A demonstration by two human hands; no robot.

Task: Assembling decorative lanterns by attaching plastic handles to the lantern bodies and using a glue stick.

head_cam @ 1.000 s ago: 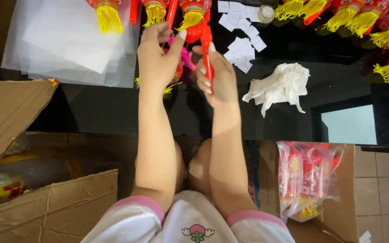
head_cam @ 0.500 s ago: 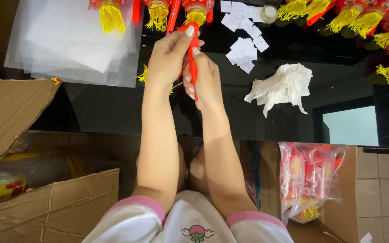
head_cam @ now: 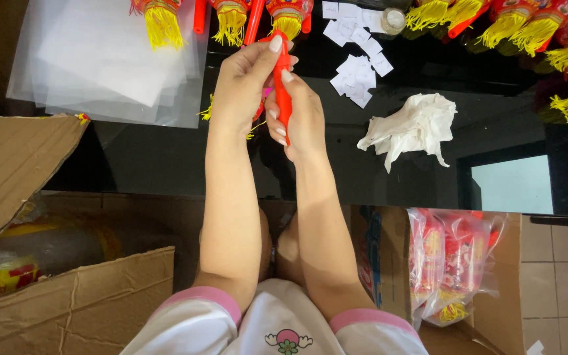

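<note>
Red stick pinched upright between raised left hand and right hand.

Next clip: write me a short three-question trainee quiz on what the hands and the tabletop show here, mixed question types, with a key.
1. True or false: both hands grip one red stick.
2. Which lies right of the hands on the black table? A) crumpled white tissue B) scissors C) a cup
3. Fill in: the clear plastic sheets lie to the ___ of the hands.

Key
1. True: left hand and right hand hold the red stick upright between them.
2. A: the crumpled white tissue lies on the black table.
3. Left: the clear plastic sheets lie at upper left.
</note>
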